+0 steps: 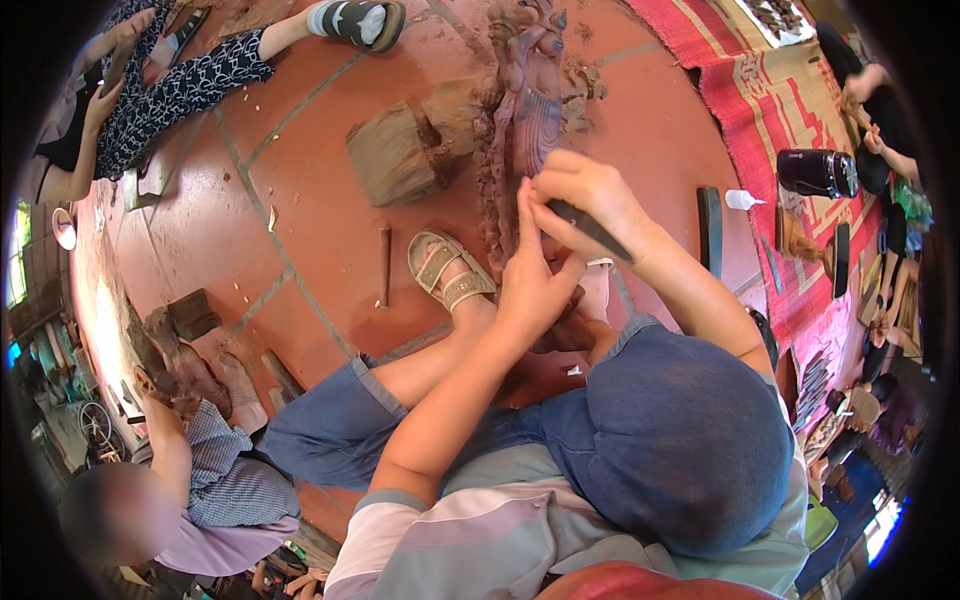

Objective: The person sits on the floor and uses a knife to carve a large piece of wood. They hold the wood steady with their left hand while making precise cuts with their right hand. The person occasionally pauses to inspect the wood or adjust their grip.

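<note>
A reddish-brown wood carving [515,120] with dense carved relief and fine grooves stands between my legs. My right hand [590,200] is closed round a dark, flat-handled tool [592,230], its working end against the carving and hidden by my fingers. Just below, my left hand [535,270] has its index finger stretched up along the carving to the tool's end. Its thumb reaches toward my right hand, and its lower fingers are partly hidden.
A rough wood block [390,155] lies left of the carving, and a slim wooden stick [385,265] on the tiled floor. At right are a dark bar [709,230], a white squeeze bottle [742,200] and a black flask [815,173] near a red mat. Other people sit around.
</note>
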`<control>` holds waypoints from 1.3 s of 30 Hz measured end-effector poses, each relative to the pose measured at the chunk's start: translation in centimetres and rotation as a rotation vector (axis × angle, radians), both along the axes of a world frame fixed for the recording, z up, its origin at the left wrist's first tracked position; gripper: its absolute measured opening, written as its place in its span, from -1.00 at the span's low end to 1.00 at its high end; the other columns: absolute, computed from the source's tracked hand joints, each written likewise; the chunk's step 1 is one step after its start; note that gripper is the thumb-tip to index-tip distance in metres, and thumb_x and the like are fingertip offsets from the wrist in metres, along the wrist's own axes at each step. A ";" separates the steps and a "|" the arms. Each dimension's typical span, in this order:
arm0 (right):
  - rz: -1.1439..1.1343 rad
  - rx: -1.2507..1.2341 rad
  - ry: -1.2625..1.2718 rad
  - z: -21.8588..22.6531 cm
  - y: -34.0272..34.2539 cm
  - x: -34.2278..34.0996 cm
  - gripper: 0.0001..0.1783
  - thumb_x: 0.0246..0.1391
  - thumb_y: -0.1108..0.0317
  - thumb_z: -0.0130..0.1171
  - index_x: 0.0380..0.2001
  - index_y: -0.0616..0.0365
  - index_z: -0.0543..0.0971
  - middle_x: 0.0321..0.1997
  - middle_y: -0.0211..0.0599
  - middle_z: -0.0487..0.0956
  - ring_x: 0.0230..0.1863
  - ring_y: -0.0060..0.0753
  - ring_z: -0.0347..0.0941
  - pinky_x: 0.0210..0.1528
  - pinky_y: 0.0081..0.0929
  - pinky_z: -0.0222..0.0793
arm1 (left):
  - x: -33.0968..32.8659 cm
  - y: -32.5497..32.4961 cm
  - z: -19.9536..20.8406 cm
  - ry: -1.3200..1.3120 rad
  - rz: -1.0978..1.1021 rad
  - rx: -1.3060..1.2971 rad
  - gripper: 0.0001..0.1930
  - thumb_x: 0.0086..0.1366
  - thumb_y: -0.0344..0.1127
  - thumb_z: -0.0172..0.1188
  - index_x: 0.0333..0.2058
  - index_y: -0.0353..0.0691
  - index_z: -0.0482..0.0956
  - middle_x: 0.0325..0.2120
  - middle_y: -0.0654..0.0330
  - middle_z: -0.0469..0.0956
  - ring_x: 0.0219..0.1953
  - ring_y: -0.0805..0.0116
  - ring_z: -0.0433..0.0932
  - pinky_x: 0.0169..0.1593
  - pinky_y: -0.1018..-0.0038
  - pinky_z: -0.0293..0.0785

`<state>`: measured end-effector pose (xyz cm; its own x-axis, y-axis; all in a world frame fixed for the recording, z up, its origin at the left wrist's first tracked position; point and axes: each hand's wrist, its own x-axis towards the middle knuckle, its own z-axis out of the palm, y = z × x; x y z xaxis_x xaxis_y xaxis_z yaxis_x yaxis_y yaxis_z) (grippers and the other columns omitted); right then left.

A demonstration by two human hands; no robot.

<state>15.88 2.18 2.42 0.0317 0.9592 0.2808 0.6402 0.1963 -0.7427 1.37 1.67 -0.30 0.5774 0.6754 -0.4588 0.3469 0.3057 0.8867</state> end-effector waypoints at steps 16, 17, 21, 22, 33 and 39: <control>0.033 -0.020 -0.123 -0.3 -0.3 -0.4 -0.88 -0.15 0.45 0.18 -0.62 0.20 0.45 -0.58 -0.20 0.37 -0.56 -0.10 0.39 -0.52 -0.31 0.34 | -0.7 0.3 0.2 -0.086 -0.055 -0.019 0.03 0.08 -0.32 0.19 0.33 -0.10 -0.43 -0.54 0.04 0.58 -0.43 0.13 0.61 -0.29 0.36 0.47; 0.015 0.001 -0.129 -1.0 -0.6 -0.6 -0.88 -0.15 0.45 0.18 -0.62 0.20 0.45 -0.57 -0.20 0.37 -0.56 -0.11 0.39 -0.52 -0.31 0.34 | -0.8 0.3 0.2 -0.054 -0.071 -0.023 0.03 0.08 -0.33 0.18 0.34 -0.09 -0.43 -0.54 0.04 0.58 -0.44 0.14 0.61 -0.29 0.36 0.47; 0.054 -0.118 -0.093 0.3 -0.9 -1.0 -0.87 -0.12 0.46 0.17 -0.64 0.20 0.44 -0.59 -0.20 0.37 -0.56 -0.14 0.38 -0.53 -0.32 0.34 | -2.2 -0.7 0.2 -0.075 -0.115 -0.116 0.04 0.08 -0.33 0.20 0.34 -0.08 -0.43 -0.54 0.05 0.57 -0.42 0.15 0.61 -0.27 0.36 0.46; 0.081 -0.152 -0.098 0.6 -0.8 -1.1 -0.86 -0.11 0.47 0.17 -0.64 0.20 0.44 -0.59 -0.20 0.37 -0.56 -0.14 0.38 -0.53 -0.32 0.33 | -2.4 -0.7 0.4 -0.081 -0.133 -0.154 0.04 0.08 -0.32 0.20 0.34 -0.09 -0.43 -0.53 0.05 0.57 -0.42 0.15 0.60 -0.26 0.35 0.46; -0.135 -0.240 0.224 1.0 -3.3 2.2 -0.95 -0.21 0.57 0.25 -0.60 0.27 0.56 -0.57 -0.37 0.48 -0.49 -0.56 0.39 -0.45 -0.59 0.25 | -2.0 1.0 1.2 -0.114 -0.204 -0.035 -0.11 0.11 -0.38 0.14 0.35 -0.05 -0.19 -0.59 0.03 0.55 -0.57 0.20 0.55 -0.36 0.34 0.45; -0.295 -0.085 0.295 -0.1 -3.4 2.9 -0.91 -0.18 0.55 0.30 -0.52 0.28 0.58 -0.43 -0.24 0.54 -0.35 -0.48 0.47 -0.32 -0.59 0.34 | -1.2 1.6 -1.1 0.403 -0.357 0.352 -0.25 0.19 -0.21 0.08 0.25 -0.44 -0.03 -0.57 -0.16 0.55 -0.47 -0.17 0.55 -0.32 0.10 0.46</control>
